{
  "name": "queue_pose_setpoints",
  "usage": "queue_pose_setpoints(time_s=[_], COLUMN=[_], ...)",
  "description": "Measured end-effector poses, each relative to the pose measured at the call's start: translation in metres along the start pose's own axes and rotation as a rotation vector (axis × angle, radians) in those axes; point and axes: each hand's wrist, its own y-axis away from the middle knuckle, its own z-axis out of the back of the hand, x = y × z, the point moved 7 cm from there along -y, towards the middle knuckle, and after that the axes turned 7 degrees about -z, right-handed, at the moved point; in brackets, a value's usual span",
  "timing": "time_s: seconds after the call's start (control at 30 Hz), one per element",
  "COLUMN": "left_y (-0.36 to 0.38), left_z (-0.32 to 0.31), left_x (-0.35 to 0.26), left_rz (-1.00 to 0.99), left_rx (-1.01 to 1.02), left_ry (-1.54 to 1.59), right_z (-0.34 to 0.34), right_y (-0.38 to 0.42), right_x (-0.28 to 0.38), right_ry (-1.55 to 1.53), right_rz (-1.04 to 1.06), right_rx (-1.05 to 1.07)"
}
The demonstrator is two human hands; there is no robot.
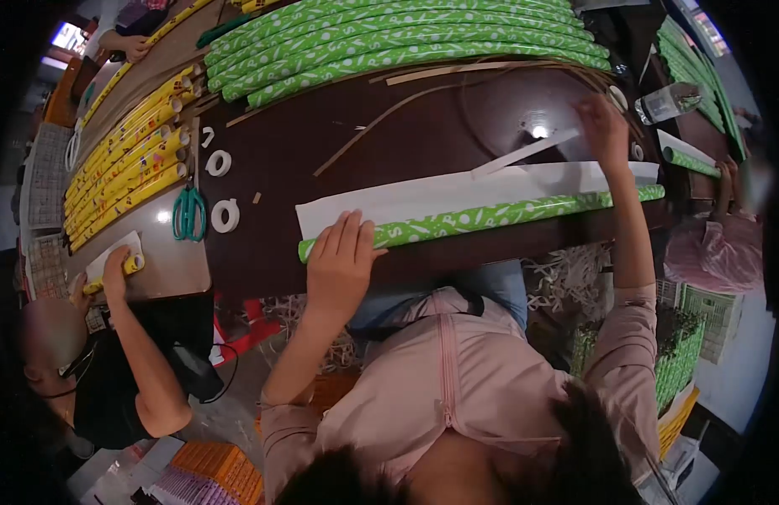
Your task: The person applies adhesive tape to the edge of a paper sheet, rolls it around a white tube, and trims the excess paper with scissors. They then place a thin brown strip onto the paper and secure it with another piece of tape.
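A green patterned roll (pixel 465 220) lies along the front of the dark table, with a strip of its white underside (pixel 406 196) unrolled behind it. My left hand (pixel 342 247) rests flat on the roll's left end, fingers stretched out. Above the roll's right part, my right hand (pixel 605 126) is raised with its fingers closed on one end of a white strip (pixel 524 154). The strip slants down to the left, and its other end reaches the white sheet's back edge.
Many green rolls (pixel 406 42) lie at the back. Yellow rolls (pixel 137 160), teal scissors (pixel 189 215) and white tape rolls (pixel 225 215) are at the left. A plastic bottle (pixel 667 103) lies at the right. Co-workers (pixel 112 370) handle rolls on both sides.
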Motion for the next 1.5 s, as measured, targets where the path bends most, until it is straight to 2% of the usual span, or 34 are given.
queue_pose_setpoints(time_s=[0.03,0.13,0.23,0.27,0.4,0.47,0.5,0.57,0.63,0.7,0.73,0.8,0.83,0.9,0.93,1.0,1.03,1.1,1.13,1.2,1.27,1.3,1.37,1.5], left_y=[0.0,-0.002,-0.001,0.002,0.015,0.018,0.019,0.017,0.019,0.02,0.02,0.019,0.019,0.021,0.021,0.021,0.021,0.02,0.021,0.021,0.02,0.02,0.02,0.022], left_z=[-0.001,0.002,0.001,0.002,0.009,0.012,0.013,0.012,0.012,0.009,0.01,0.009,0.008,0.009,0.008,0.008,0.008,0.006,0.007,0.007,0.009,0.008,0.008,0.007], left_x=[0.0,-0.002,0.002,0.004,0.011,0.01,0.011,0.01,0.011,0.013,0.014,0.012,0.01,0.013,0.013,0.013,0.013,0.013,0.014,0.013,0.012,0.012,0.013,0.014], left_rz=[-0.022,-0.07,-0.078,-0.088,-0.053,-0.041,-0.023,-0.025,-0.016,-0.026,-0.031,-0.018,-0.029,-0.01,-0.004,-0.006,0.001,-0.001,-0.001,-0.015,-0.019,-0.018,-0.009,-0.016], left_rx=[0.01,0.022,0.089,0.087,0.084,0.094,0.11,0.113,0.114,0.105,0.102,0.099,0.089,0.073,0.093,0.093,0.1,0.108,0.117,0.104,0.085,0.105,0.124,0.114], left_ry=[-0.024,-0.035,-0.057,-0.052,-0.046,-0.062,-0.076,-0.062,-0.071,-0.049,-0.045,-0.046,-0.026,-0.023,-0.023,-0.01,-0.015,-0.014,-0.02,-0.017,-0.012,-0.019,-0.031,-0.03], right_z=[0.027,0.072,0.111,0.118,0.122,0.1,0.09,0.079,0.07,0.061,0.059,0.032,0.035,0.046,0.054,0.079,0.088,0.076,0.063,0.013,-0.034,-0.05,-0.084,-0.107], right_y=[0.006,0.03,0.038,0.04,0.042,0.04,0.039,0.033,0.014,0.003,-0.002,0.007,0.009,0.015,0.015,0.019,0.016,0.02,0.021,0.023,0.03,0.031,0.037,0.035], right_x=[-0.013,-0.132,-0.16,-0.162,-0.112,-0.079,-0.066,-0.031,0.01,0.056,0.062,0.029,0.03,0.013,0.0,-0.001,0.015,0.044,0.065,0.138,0.17,0.175,0.184,0.193], right_ry=[0.089,0.285,0.528,0.601,0.608,0.782,0.871,1.059,1.024,0.609,0.224,-0.5,-0.646,-0.675,-0.487,0.395,0.543,-0.16,-0.165,-0.502,-0.568,-0.574,-0.588,-0.592], right_rz=[0.011,-0.105,-0.299,-0.301,-0.204,-0.057,-0.087,-0.045,-0.082,0.272,0.234,-0.321,-0.343,-0.492,-0.512,-0.429,-0.244,-0.302,-0.31,0.007,0.13,0.134,0.133,0.093], right_rx=[-0.015,-0.086,-0.099,-0.121,-0.154,-0.047,0.021,-0.062,-0.09,-0.12,0.005,0.4,0.511,0.538,0.498,0.24,0.1,0.051,0.052,0.413,0.609,0.611,0.786,0.912])
